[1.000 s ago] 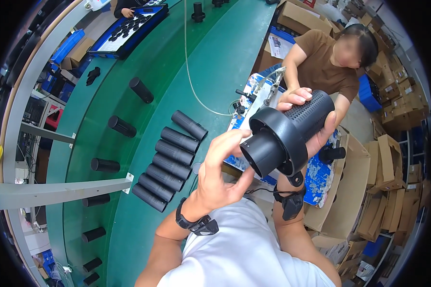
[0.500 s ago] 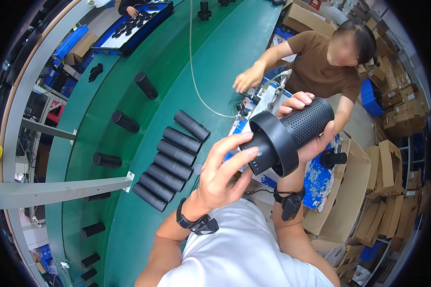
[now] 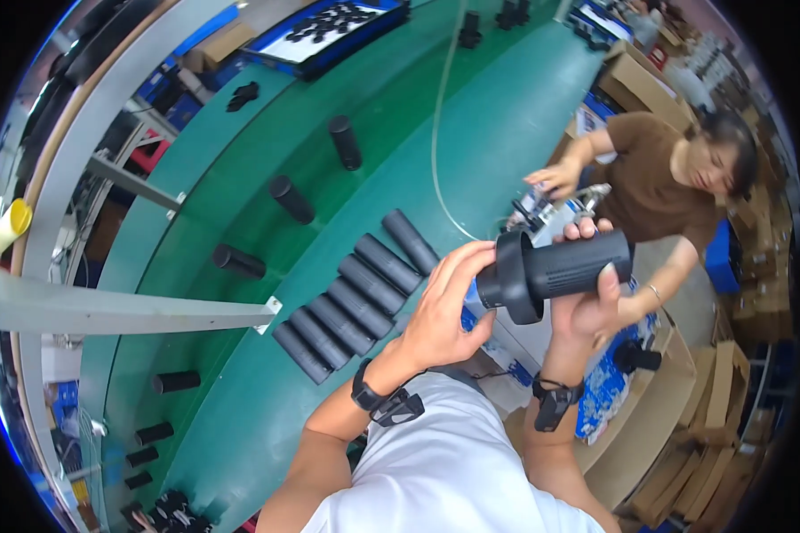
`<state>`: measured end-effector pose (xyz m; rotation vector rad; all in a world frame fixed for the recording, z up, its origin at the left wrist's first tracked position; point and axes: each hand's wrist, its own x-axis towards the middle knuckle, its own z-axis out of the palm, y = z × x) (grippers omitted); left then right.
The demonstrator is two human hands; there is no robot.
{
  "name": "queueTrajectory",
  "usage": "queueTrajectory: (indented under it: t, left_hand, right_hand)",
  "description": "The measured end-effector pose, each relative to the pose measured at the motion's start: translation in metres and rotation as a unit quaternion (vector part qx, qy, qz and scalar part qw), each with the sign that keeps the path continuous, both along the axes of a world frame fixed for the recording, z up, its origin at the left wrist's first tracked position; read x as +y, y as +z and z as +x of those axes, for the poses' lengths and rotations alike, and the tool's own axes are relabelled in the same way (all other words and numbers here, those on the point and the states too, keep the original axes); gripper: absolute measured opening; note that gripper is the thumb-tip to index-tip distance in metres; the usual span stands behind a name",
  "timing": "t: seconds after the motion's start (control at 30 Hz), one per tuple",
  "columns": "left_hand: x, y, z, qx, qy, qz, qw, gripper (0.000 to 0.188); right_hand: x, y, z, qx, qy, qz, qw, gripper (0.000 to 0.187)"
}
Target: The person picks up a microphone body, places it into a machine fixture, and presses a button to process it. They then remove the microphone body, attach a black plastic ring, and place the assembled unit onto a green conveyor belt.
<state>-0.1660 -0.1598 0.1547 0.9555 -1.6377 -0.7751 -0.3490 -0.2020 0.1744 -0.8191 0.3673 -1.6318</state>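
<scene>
A black cylinder (image 3: 571, 268) with a ribbed, perforated-looking wall is held nearly level in front of me. A wide black ring (image 3: 517, 277) circles it near its left end. My right hand (image 3: 587, 306) is closed round the body from below, thumb on the near side and fingertips on the far side. At the left end, my left hand (image 3: 449, 306) grips the cylinder beside the ring, its fingers over the top and thumb below. Left of my hands, several plain black cylinders (image 3: 356, 304) lie side by side on the green table (image 3: 240, 382).
More black cylinders (image 3: 291, 199) lie spaced along the green belt. A grey metal bar (image 3: 133, 306) juts in from the left. Opposite, a co-worker in a brown shirt (image 3: 653, 164) reaches to a metal fixture (image 3: 587, 202). A cardboard box (image 3: 649, 426) stands at right.
My view has swung, so the scene sits farther right. The cylinder has turned from slanted to nearly level. My left hand's spread fingers have closed round its left end.
</scene>
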Motion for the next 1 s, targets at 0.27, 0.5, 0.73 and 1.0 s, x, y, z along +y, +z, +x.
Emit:
queueTrajectory:
  t: [0.27,0.5,0.73,1.0]
  left_hand:
    - [-0.045,-0.002,0.029,-0.058,-0.005,-0.004,0.998,0.074]
    - [-0.194,-0.033,0.073,0.174,0.152,0.09,0.969,0.056]
    - [-0.367,-0.103,0.099,0.019,0.356,0.088,0.93,0.058]
    - [-0.431,-0.182,0.112,-0.154,0.415,0.091,0.892,0.065]
  right_hand:
    - [-0.023,0.0,0.068,0.478,-0.076,-0.113,0.868,0.061]
    - [-0.04,-0.007,0.047,0.553,-0.087,-0.042,0.828,0.059]
    - [0.031,-0.042,-0.017,0.563,-0.011,0.138,0.815,0.04]
    - [0.077,-0.07,-0.05,0.514,-0.043,0.276,0.811,0.025]
